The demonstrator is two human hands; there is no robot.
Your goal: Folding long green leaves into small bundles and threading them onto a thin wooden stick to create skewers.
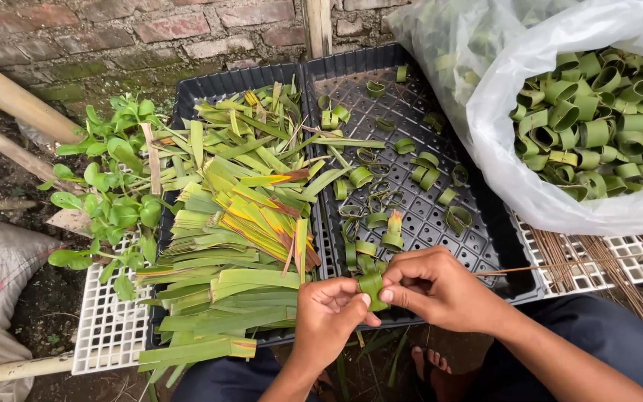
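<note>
Nearest the camera, the left hand (327,311) and the right hand (434,289) meet over the near edge of two black trays, both pinched shut on one small folded leaf loop (372,286) held between their fingertips. A thin brown stick (530,269) runs out to the right from the right hand; whether the hand grips it or it only passes behind the fingers is hard to tell. Just beyond the left hand, the left black tray (187,93) carries a thick heap of cut leaf strips (236,231), green with some yellow ones. The right black tray (478,246) holds scattered finished loops (381,190). Both trays rest on white plastic grids (109,327). Farther right, a clear plastic bag (515,160) bulges with many more green loops. At the far left small leafy plants (117,186) grow before a brick wall (158,33).
</note>
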